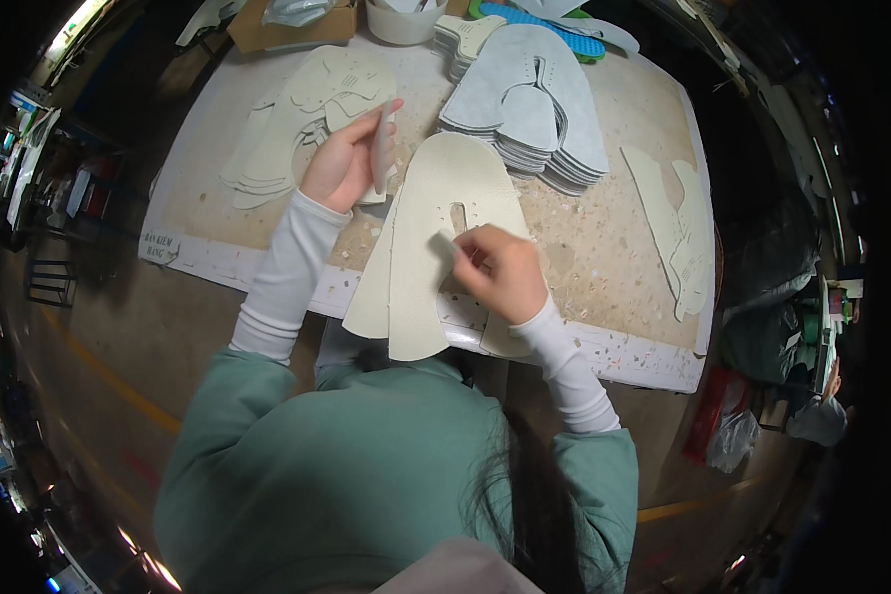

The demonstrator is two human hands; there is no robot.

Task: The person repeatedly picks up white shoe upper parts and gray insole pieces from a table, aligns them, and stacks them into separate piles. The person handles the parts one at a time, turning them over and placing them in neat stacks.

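- Brown open cardboard box (292, 28) at the table's far edge, about eleven o'clock.
- Small white rectangular paper label (158, 247) with dark print on the table's corner, at nine o'clock.

Left hand (346, 163) curled in a grip, right hand (500, 269) pinching, forearms extended

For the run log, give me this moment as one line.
left hand: holding white stick-shaped tool | right hand: pinching small pad on cream shoe-upper piece | grey upper stack behind
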